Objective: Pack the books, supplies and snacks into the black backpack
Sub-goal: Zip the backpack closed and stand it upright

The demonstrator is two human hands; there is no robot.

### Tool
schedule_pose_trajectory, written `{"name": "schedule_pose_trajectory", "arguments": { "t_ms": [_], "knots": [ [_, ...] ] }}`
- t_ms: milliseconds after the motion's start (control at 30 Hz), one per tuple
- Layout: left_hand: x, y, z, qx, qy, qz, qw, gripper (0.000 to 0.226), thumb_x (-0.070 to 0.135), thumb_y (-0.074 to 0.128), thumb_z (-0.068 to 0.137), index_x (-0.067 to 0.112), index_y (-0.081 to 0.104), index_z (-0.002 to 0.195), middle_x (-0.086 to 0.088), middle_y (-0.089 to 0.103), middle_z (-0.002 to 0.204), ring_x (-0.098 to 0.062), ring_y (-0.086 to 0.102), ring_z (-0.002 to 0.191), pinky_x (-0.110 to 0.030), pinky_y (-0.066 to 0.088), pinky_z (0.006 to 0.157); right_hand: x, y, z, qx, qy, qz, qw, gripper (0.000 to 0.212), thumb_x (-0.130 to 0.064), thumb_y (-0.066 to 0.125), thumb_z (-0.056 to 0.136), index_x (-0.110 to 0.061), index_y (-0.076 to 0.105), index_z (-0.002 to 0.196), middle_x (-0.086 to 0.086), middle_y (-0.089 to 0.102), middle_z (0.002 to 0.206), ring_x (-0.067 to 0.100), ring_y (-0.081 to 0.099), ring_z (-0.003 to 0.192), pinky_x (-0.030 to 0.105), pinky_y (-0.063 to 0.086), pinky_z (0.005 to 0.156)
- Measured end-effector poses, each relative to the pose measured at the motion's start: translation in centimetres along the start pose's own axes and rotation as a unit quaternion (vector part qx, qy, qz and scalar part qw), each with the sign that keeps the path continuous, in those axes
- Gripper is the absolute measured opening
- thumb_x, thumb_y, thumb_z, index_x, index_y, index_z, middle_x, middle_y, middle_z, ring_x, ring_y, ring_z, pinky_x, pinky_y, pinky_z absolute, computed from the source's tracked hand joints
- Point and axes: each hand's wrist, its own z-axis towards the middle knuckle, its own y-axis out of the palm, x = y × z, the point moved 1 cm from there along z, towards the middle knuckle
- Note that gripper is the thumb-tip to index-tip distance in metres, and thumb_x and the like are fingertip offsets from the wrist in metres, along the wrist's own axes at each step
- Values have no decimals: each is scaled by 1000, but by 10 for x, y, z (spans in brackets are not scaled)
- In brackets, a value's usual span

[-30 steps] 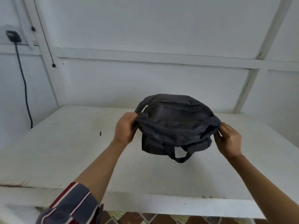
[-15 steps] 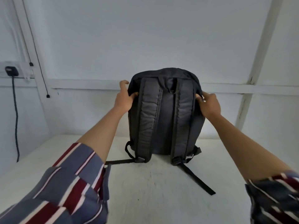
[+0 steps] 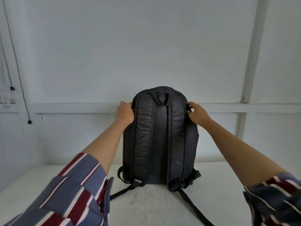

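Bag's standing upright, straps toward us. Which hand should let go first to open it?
Right, probably. The left hand curls over the backpack at its top corner, a firmer grip for steadying it. The right hand only pinches the side edge, so it frees more easily.

No text, label, brand, number or sign could be read anywhere. The black fabric backpack [image 3: 160, 136], which stood with its padded strap side to the camera, showed no legible mark, and the white painted wall [image 3: 146, 46] behind it bore no writing.
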Motion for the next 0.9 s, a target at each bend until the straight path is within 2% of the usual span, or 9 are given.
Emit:
{"name": "schedule_pose_trajectory", "arguments": {
  "t_ms": [100, 167, 267, 433, 500, 567, 633, 767, 900],
  "knots": [
    [-1, 2, 8, -60, 10, -96, 994, 31, 25, 38, 98, 3, 53, 114, -17, 52, 116, -33, 52, 106, -36, 41, 89, 2, -3, 4, -29, 28, 159, 986, 35, -19, 53, 93, -10, 48, 127, 9, 52, 124, 21, 50, 110, 29, 40, 92],
    [-5, 3, 4, -90, 7, -224, 970, 38, 38, 46, 95, 23, 42, 130, -2, 54, 115, -21, 52, 105, -33, 39, 90, 6, 0, 3, -15, 15, 205, 978, 20, -18, 56, 92, -13, 54, 111, 6, 56, 110, 18, 51, 99, 25, 41, 83],
    [-14, 5, 2, -75, 19, -291, 954, 31, 40, 52, 92, 40, 38, 119, -1, 57, 105, -21, 56, 100, -36, 45, 90, 12, 7, 3, 40, -12, 229, 972, 2, -12, 56, 90, -11, 55, 90, 0, 56, 85, 13, 50, 80, 16, 41, 67],
    [-5, -4, 9, -74, 63, -259, 961, 15, 23, 44, 98, 17, 56, 105, 4, 51, 98, -10, 50, 90, -23, 37, 80, 13, 12, 3, 59, -24, 250, 966, 16, -19, 56, 92, -14, 58, 76, -4, 58, 75, 6, 50, 65, 6, 42, 59],
    [-2, -9, 10, -108, 88, -269, 953, 25, 21, 43, 98, 14, 48, 75, 2, 40, 74, -8, 38, 68, -22, 29, 62, 14, 10, 6, 43, -24, 247, 968, 19, -23, 57, 92, -8, 60, 79, 3, 60, 80, 11, 52, 69, 16, 43, 67],
    [-1, -15, 14, -125, 68, -306, 941, 35, 19, 44, 98, 17, 32, 65, 2, 29, 68, -8, 29, 60, -21, 21, 52, 14, 6, 8, 31, -35, 242, 969, 33, -25, 56, 92, 8, 56, 87, 14, 56, 83, 18, 48, 76, 28, 40, 74],
    [-1, -19, 15, -135, 37, -337, 931, 35, 19, 45, 97, 19, 30, 64, 4, 31, 73, -5, 32, 61, -18, 24, 50, 14, 5, 8, 33, -29, 253, 966, 34, -27, 55, 93, 6, 56, 84, 11, 56, 80, 18, 48, 76, 29, 40, 72],
    [-3, -24, 10, -180, 35, -329, 926, 25, 27, 45, 97, 14, 46, 75, 2, 46, 77, -8, 43, 69, -22, 29, 59, 9, 9, 3, 71, -22, 274, 959, 31, -26, 53, 94, -15, 48, 65, -3, 48, 65, 9, 42, 61, 11, 38, 55],
    [-5, -19, 3, -91, 73, -319, 940, 25, 20, 40, 99, 8, 50, 80, -6, 40, 79, -16, 35, 73, -25, 23, 61, 6, 16, -2, 139, -44, 216, 965, 33, -25, 47, 97, -15, 42, 66, -4, 40, 63, 7, 35, 58, 12, 33, 52]
  ]
}}
